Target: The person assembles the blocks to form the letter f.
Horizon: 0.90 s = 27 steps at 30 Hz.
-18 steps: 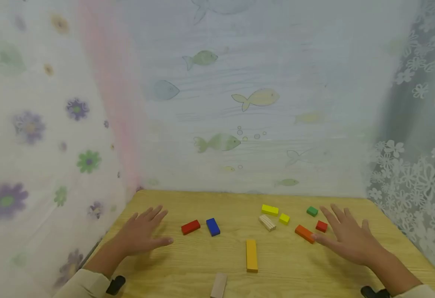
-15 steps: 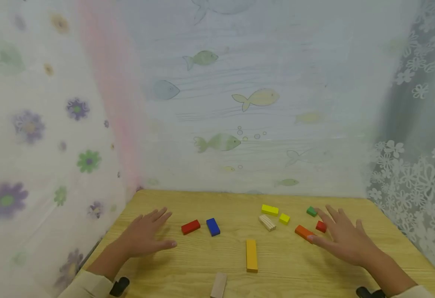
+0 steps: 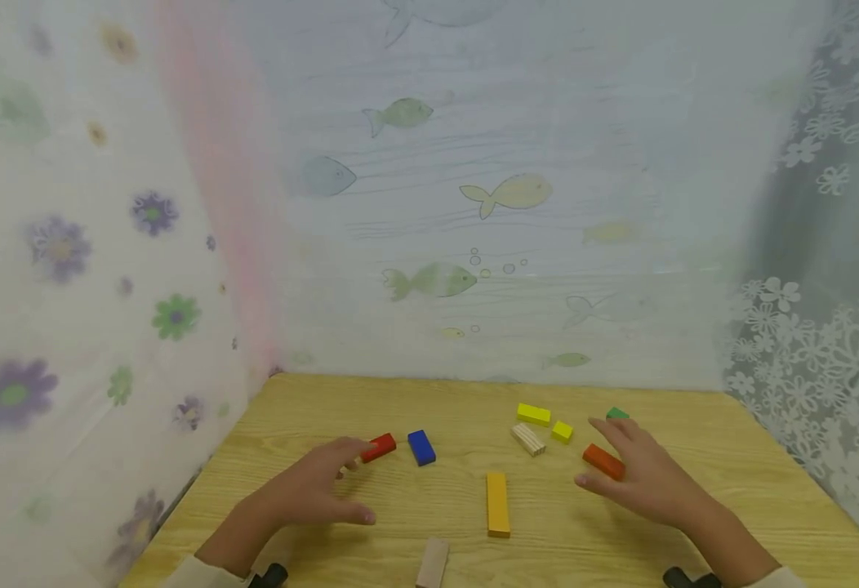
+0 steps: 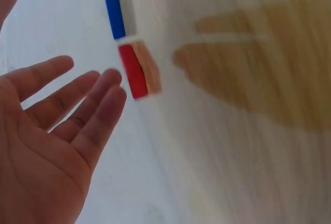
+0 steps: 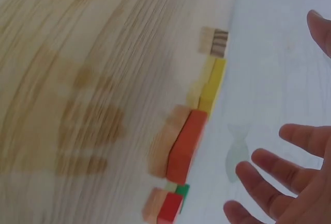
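Observation:
My left hand (image 3: 308, 486) hovers over the left of the table, fingers slightly bent and nothing in them. Its fingertips overlap the red block (image 3: 382, 446) in the head view; the left wrist view has them beside that block. A blue block (image 3: 421, 448) lies just right of it. Above the right side, my right hand (image 3: 650, 474) is spread and holds nothing. An orange block (image 3: 603, 462) shows between its thumb and index finger. Partly covered behind the fingers is a green block (image 3: 616, 413). The small red block (image 5: 169, 209), hidden in the head view, appears in the right wrist view.
On the wooden table (image 3: 371, 531) lie a long amber block (image 3: 498, 505), a plain wood block (image 3: 433, 562), a striped wood block (image 3: 528, 439), a yellow block (image 3: 534, 415) and a small yellow block (image 3: 562, 432). A fish-patterned curtain (image 3: 518, 269) stands behind the far edge.
Both hands have moved inward, the left to the right and the right to the left. The left fingers now overlap the red block, and the right hand covers the small red block. The blocks stay put.

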Each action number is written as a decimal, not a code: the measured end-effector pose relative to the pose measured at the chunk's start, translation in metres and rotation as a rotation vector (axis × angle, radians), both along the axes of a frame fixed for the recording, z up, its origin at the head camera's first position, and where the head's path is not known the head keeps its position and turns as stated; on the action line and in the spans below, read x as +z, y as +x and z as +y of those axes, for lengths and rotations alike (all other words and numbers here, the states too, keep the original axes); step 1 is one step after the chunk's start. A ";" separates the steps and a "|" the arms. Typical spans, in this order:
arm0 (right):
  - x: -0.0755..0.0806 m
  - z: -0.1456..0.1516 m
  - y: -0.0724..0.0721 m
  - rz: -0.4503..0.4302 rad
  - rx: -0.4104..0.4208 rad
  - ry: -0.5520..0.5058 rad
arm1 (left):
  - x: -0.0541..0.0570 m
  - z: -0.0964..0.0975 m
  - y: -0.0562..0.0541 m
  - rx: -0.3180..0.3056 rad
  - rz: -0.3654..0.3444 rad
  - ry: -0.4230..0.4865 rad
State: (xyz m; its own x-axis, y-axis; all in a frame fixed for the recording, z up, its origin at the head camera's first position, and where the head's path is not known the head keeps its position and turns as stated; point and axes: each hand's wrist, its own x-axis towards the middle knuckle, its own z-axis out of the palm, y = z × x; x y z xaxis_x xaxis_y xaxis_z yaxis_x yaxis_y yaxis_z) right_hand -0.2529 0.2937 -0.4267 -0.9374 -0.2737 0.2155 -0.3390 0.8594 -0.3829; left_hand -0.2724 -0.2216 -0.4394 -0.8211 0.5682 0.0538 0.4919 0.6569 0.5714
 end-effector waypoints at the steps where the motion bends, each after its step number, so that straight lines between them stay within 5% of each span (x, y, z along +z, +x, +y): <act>1: -0.001 -0.002 0.000 -0.006 0.009 -0.011 | -0.001 0.002 0.001 -0.013 -0.024 0.018; 18: -0.011 -0.043 -0.011 -0.195 0.141 -0.136 | -0.005 0.037 0.017 -0.182 -0.222 0.163; 27: -0.013 -0.063 -0.013 -0.243 0.261 -0.174 | -0.001 0.056 0.026 -0.204 -0.265 0.137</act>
State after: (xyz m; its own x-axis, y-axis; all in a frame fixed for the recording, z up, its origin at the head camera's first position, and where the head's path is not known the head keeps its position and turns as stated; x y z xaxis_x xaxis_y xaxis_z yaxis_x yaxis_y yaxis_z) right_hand -0.2655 0.2304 -0.4402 -0.8707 -0.4881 0.0598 -0.4184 0.6715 -0.6116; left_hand -0.2461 -0.1653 -0.4403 -0.6869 0.7243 -0.0589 0.4279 0.4687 0.7728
